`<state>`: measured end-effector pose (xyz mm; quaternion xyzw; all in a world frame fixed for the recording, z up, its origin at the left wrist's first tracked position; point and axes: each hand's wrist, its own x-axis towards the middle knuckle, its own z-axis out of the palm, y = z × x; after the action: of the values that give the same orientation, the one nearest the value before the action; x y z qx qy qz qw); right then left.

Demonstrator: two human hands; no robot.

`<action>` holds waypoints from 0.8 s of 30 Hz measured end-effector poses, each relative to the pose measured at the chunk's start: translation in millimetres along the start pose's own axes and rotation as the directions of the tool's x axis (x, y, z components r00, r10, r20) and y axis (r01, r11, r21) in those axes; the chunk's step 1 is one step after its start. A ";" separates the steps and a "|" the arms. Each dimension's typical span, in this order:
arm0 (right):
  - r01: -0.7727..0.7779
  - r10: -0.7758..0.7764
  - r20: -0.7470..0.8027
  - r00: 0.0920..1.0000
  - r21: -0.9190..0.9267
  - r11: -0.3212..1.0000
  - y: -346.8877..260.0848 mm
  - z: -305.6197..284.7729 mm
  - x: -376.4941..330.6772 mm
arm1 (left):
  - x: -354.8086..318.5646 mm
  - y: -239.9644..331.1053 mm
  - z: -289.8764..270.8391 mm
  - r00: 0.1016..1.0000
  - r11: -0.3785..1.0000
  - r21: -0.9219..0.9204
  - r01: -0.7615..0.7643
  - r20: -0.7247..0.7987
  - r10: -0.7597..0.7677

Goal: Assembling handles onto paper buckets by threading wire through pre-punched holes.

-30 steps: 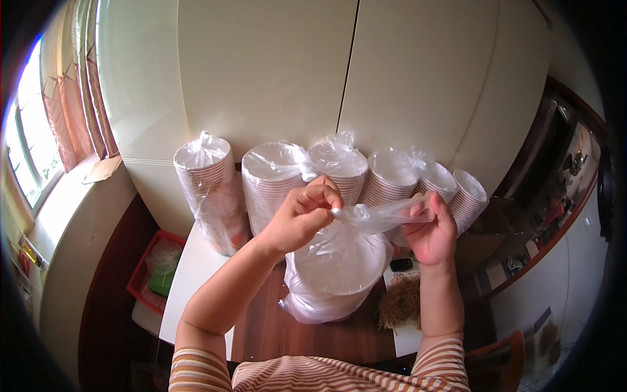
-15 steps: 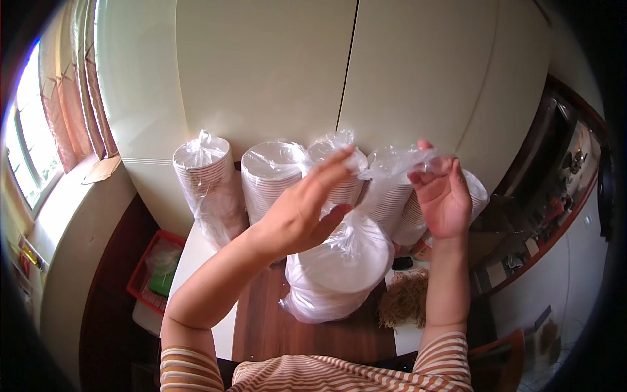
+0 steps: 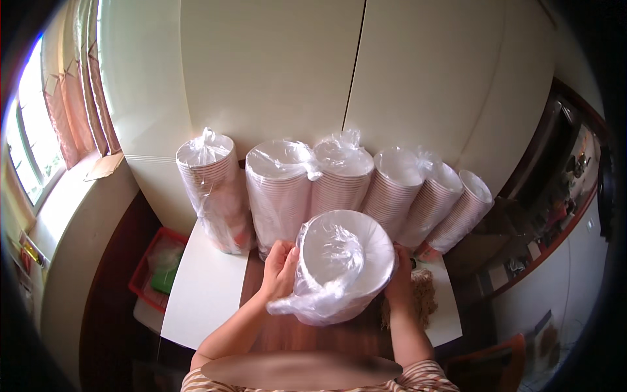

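A stack of wide white bowls (image 3: 379, 261) in a clear plastic bag stands in front of me, tilted, its rim facing up. My left hand (image 3: 282, 269) grips its left side, fingers curled against the film. On the opposite side my right hand (image 3: 400, 277) holds the stack, its fingers partly hidden behind the bowls. The bag's twisted end (image 3: 287, 304) hangs over the near left side. Behind it stands a row of several wrapped stacks of white paper cups or tubs, among them a left one (image 3: 212, 189) and a wider one (image 3: 281, 189).
Under the stacks is a table with white side panels (image 3: 202, 294) and a brown wooden middle. A bundle of tan fibrous strands (image 3: 423, 299) lies near my right forearm. A red basket (image 3: 138, 277) with a green item sits low at left. Cream cabinet doors (image 3: 261, 72) rise behind.
Both hands have come down from the raised bag top to the sides of the bowl stack. The gathered plastic has dropped over it, and the stack now tilts.
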<state>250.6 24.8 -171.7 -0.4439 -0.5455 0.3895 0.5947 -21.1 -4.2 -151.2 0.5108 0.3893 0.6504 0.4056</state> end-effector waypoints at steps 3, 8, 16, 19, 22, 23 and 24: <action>0.090 -0.091 -0.041 0.995 -0.032 0.995 -20.3 25.2 -13.6 | 1.3 -11.2 -0.7 0.997 0.994 0.081 -0.072 -0.034 0.075; 0.071 -0.058 -0.123 0.991 0.105 0.992 -16.7 31.8 -16.6 | 5.0 -27.5 -5.5 0.992 0.965 0.248 -0.091 -0.058 0.108; 0.115 -0.115 0.007 0.993 -0.129 0.985 57.8 13.2 -36.3 | -20.6 -63.5 -16.4 0.993 0.878 0.464 -0.114 0.019 0.119; 0.082 -0.067 0.061 0.996 -0.303 0.950 52.3 20.0 -38.1 | -23.9 -73.7 -26.8 0.988 0.818 0.555 -0.154 0.060 0.146; 0.177 -0.172 0.044 0.984 -0.199 0.964 72.5 24.5 -41.7 | -31.5 -105.9 -36.9 0.977 0.782 0.586 -0.214 0.115 0.182; 0.147 -0.147 0.019 0.989 -0.277 0.950 97.0 19.2 -43.0 | -34.3 -117.5 -38.9 0.972 0.765 0.599 -0.236 0.154 0.179; 0.113 -0.122 -0.005 0.992 -0.351 0.930 118.0 16.3 -45.4 | -37.4 -127.0 -42.1 0.970 0.734 0.635 -0.242 0.175 0.169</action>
<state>232.3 19.1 -297.8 -0.5143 -0.6235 0.2441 0.5359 -40.4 4.0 -288.5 0.6931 0.5102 0.4872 0.1479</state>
